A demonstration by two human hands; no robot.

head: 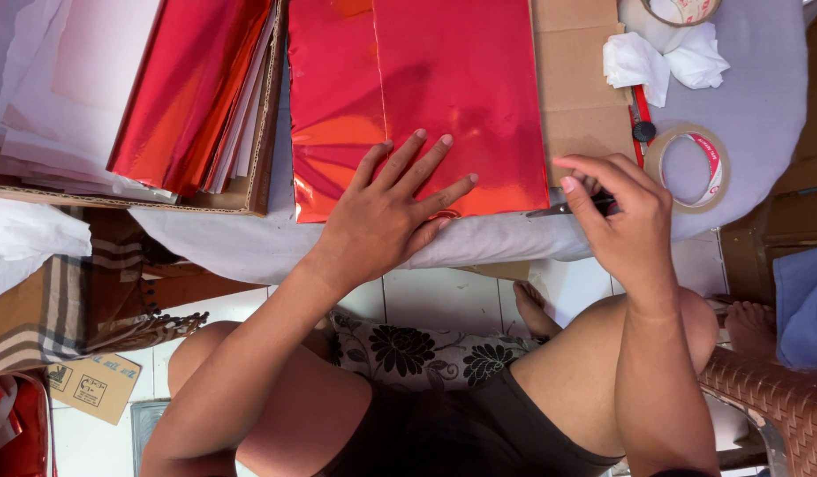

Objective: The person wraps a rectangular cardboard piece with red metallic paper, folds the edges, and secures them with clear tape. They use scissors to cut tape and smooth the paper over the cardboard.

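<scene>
A box wrapped in shiny red foil paper [444,88] lies on the grey-covered table [753,97] in front of me. My left hand [393,212] rests flat on its near edge, fingers spread. At the foil's lower right corner my right hand [622,216] grips a pair of scissors [563,208]; only the metal blade tips and a bit of dark handle show past the fingers. The blades point left toward the foil's edge.
A cardboard tray [249,190] at the left holds folded red foil sheets [192,88] and white paper. A tape roll [688,166], a red-handled tool [641,119] and crumpled white tissue [665,55] lie at the right. A flat cardboard sheet [581,88] sits under the box. A wicker chair [771,397] stands at the lower right.
</scene>
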